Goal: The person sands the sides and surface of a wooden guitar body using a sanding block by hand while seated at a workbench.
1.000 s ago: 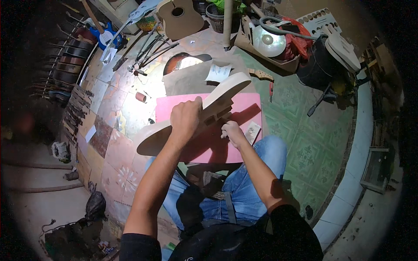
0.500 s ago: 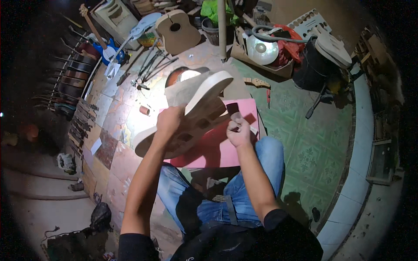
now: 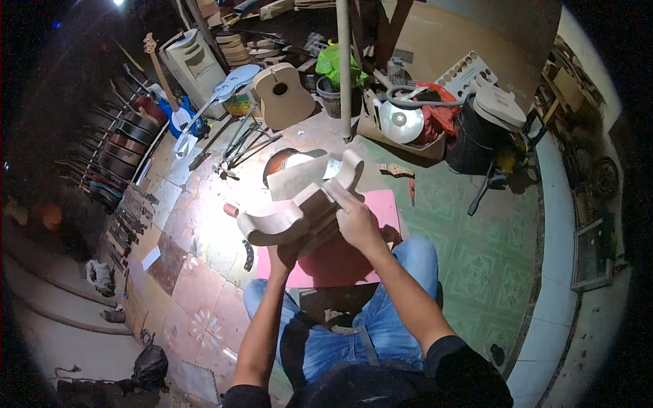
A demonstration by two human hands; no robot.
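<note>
An unfinished pale wooden electric guitar body (image 3: 269, 224) is raised on its edge above the pink mat (image 3: 374, 211). My left hand (image 3: 283, 256) grips it from underneath, its fingers largely hidden behind the wood. My right hand (image 3: 355, 216) is at the body's upper middle edge, fingers closed on a small flat piece that I cannot make out clearly, pressed against the wood. Beyond the body lie a brown sheet (image 3: 289, 182) and a sunburst guitar body (image 3: 277, 163). A maple headstock (image 3: 394, 169) and a red-handled tool (image 3: 412, 192) lie to the right.
My jeans-clad legs frame the mat. Racked guitars (image 3: 126, 143) and a blue guitar (image 3: 180, 119) stand left. An acoustic body (image 3: 282, 102), a post (image 3: 345, 81), a cardboard box (image 3: 425, 153) and a black bucket (image 3: 466, 146) stand behind. Metal stands (image 3: 245, 146) lie on the floor.
The guitar body has turned and tipped, with my left hand moving from on top to underneath. My right hand has risen to the body's edge. The view has tilted up.
</note>
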